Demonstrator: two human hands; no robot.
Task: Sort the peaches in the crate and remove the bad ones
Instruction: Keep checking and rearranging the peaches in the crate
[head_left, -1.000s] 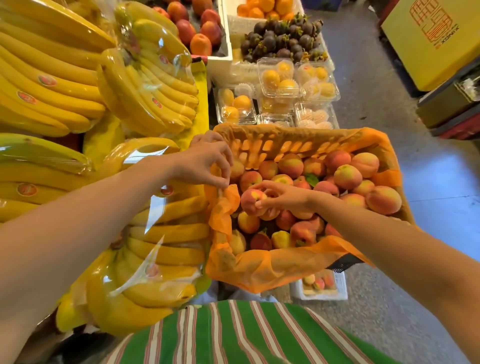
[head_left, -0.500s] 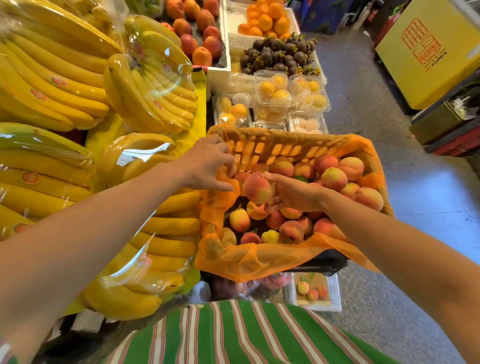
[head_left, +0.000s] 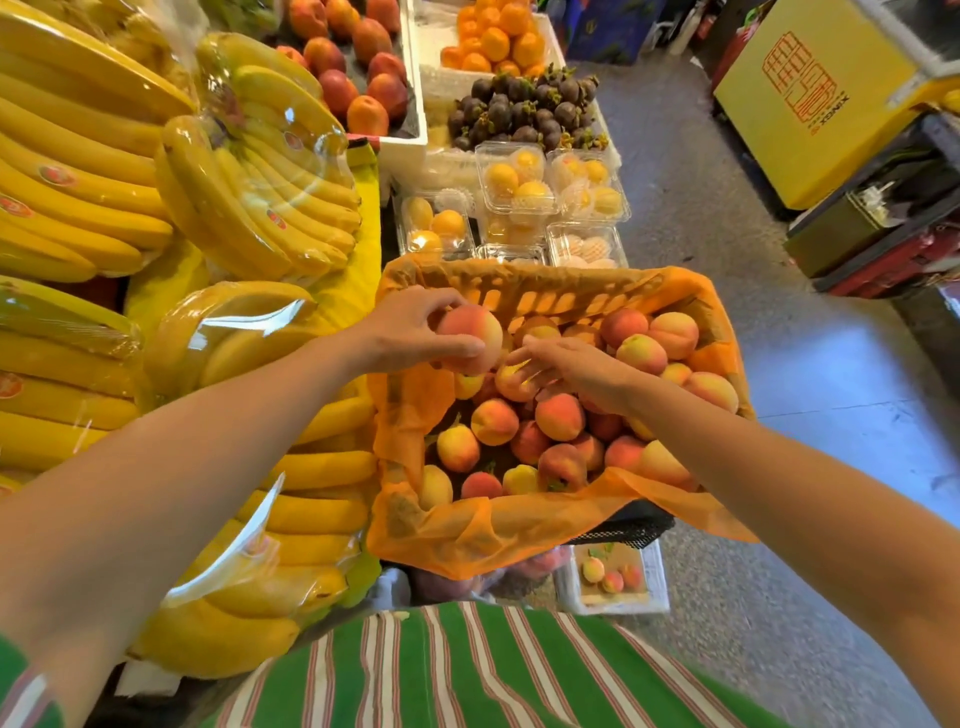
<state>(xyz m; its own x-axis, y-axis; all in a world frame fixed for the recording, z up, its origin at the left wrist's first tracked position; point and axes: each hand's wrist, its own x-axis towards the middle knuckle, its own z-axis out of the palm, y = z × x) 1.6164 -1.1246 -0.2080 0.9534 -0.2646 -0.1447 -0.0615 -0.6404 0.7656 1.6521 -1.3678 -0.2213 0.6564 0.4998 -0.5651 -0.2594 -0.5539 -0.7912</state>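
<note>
A crate (head_left: 540, 299) lined with orange plastic holds several peaches (head_left: 560, 415), pink-red and yellow. My left hand (head_left: 410, 332) grips one pink peach (head_left: 470, 335) above the crate's far left corner, thumb under it and fingers over the top. My right hand (head_left: 571, 366) reaches in from the right with its fingers spread over another peach (head_left: 511, 382) in the pile, just below the held one. Whether those fingers grip that peach or only touch it is unclear.
Wrapped bunches of bananas (head_left: 249, 197) crowd the left side. Clear boxes of yellow fruit (head_left: 519, 182), dark mangosteens (head_left: 524, 109) and oranges (head_left: 493, 44) lie beyond the crate. A small tray of peaches (head_left: 613, 577) sits below it. Grey floor (head_left: 779, 364) runs along the right.
My right hand lifted a peach from the pile and passed it to my left hand, which now holds it. The right hand went back down onto the pile.
</note>
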